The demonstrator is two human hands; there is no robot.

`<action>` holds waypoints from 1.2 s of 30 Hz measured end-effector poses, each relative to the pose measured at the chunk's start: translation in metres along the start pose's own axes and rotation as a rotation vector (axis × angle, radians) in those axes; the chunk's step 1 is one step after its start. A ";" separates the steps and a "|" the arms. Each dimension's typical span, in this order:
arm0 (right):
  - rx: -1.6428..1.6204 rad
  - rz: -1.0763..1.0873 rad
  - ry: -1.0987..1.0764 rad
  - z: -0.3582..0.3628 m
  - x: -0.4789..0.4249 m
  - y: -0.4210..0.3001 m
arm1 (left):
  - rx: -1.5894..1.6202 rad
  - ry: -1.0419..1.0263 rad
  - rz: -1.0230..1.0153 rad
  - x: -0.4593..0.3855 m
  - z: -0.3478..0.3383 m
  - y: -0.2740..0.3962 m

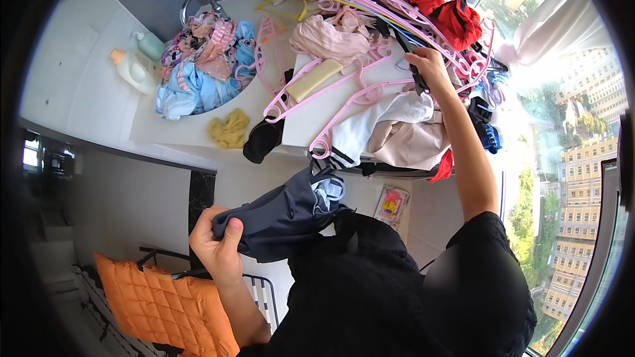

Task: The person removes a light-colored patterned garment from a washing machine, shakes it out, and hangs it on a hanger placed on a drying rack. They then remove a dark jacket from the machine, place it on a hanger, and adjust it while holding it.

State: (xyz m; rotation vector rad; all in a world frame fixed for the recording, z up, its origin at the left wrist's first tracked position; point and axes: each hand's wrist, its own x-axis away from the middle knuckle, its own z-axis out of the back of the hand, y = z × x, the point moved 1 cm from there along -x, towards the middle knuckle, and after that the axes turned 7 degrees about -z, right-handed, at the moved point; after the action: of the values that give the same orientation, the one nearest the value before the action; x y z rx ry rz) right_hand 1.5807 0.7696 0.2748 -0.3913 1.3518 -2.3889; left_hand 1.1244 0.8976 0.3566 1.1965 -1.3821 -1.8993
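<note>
My left hand [218, 243] grips one end of a dark grey garment [278, 213], its thumb on top of the cloth. The garment hangs in front of my body, and pale blue lining or cloth [328, 192] shows at its far end. My right hand [430, 67] reaches to the counter and is closed around a black strap-like piece [415, 72]; whether it is cloth or a hanger I cannot tell. Pink plastic hangers [397, 5] lie heaped beside that hand. Below it are a white garment [382, 114] and a beige garment [412, 141].
Patterned clothes [198, 74] fill the sink below a chrome faucet [203, 5]. A detergent bottle [136, 72] and a pump bottle [149, 45] stand left. Red cloth [456, 17] lies by the window. A yellow cloth [228, 129] sits at the counter's edge; an orange quilted item [168, 302] hangs lower left.
</note>
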 end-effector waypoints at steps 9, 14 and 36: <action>-0.586 -0.007 -0.123 0.021 0.088 -0.026 | -0.017 0.067 0.014 0.008 0.006 0.002; 0.107 0.005 -0.347 0.047 0.088 -0.010 | -0.039 0.049 0.000 0.008 0.008 -0.001; -0.623 0.132 -1.015 -0.038 0.197 -0.072 | -0.051 -0.053 0.099 0.037 0.027 0.036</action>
State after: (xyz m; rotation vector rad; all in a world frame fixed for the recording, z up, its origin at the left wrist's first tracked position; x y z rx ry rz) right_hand 1.3761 0.7457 0.3297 -1.3795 1.4349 -1.2213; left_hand 1.0793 0.8687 0.3792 1.0415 -1.3850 -1.8981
